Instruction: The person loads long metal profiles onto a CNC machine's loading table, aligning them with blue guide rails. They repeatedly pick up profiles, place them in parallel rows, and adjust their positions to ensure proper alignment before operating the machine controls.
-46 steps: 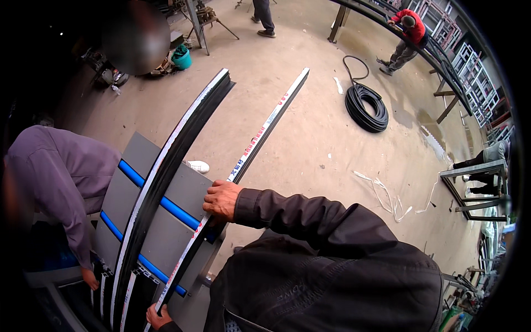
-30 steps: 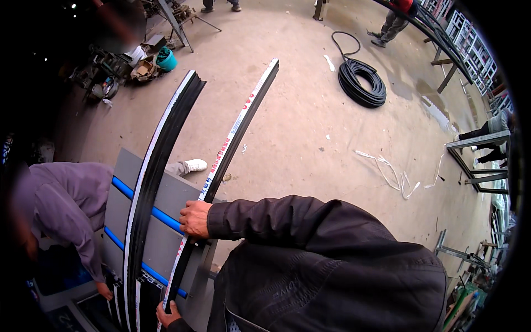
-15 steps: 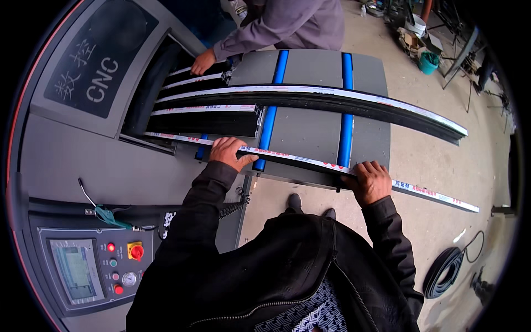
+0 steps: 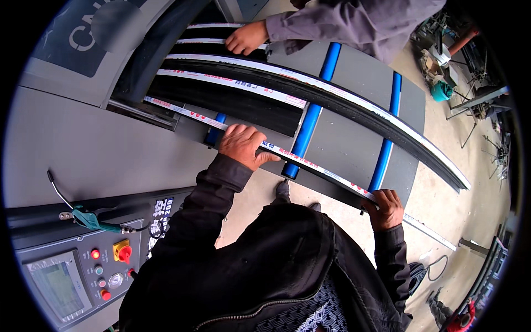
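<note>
A long, narrow aluminium profile (image 4: 310, 164) with printed white film on top lies along the near side of a grey roller table (image 4: 354, 133). My left hand (image 4: 243, 146) grips it, fingers over the top and thumb on the near side. Farther right, my right hand (image 4: 386, 209) is closed round the same profile, which extends past it. Its left end lies by the machine opening. Just beyond it rests a shorter, wide black profile (image 4: 232, 102) with white film. A longer dark profile (image 4: 332, 97) lies past that one, overhanging the table's right end.
A co-worker's hand (image 4: 246, 37) rests on short profiles at the far side. Blue rollers (image 4: 307, 133) cross the table. The grey machine (image 4: 66, 149) stands left, with a green air gun (image 4: 95, 219) and control panel (image 4: 83, 276). A coiled black hose (image 4: 417, 276) lies on the floor.
My view has turned, so the table and profiles appear more slanted and shifted. Both my hands keep their hold on the near profile. The co-worker's hand stays on the far short profiles.
</note>
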